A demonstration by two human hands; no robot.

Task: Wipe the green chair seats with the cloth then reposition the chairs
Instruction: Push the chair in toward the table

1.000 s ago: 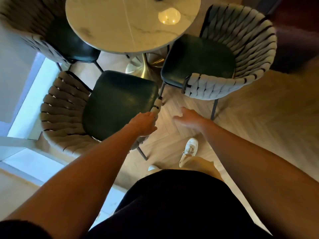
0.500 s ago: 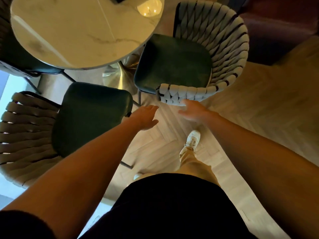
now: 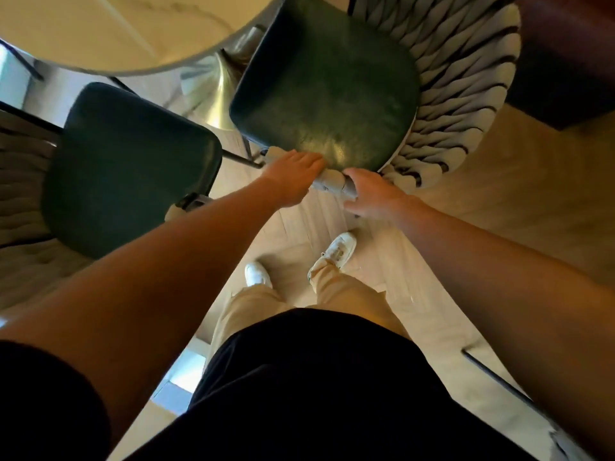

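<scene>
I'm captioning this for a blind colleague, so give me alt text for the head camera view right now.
Seen from above, a person's left hand and right hand hold the woven grey armrest of a chair with a dark green leather seat, beside a round white marble table. A second green-seated chair stands at left on the pale wood floor.

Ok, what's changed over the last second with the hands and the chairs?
Both hands left the left chair and moved to the right chair: the left hand and right hand now grip its woven armrest. Table and chairs look unmoved.
</scene>
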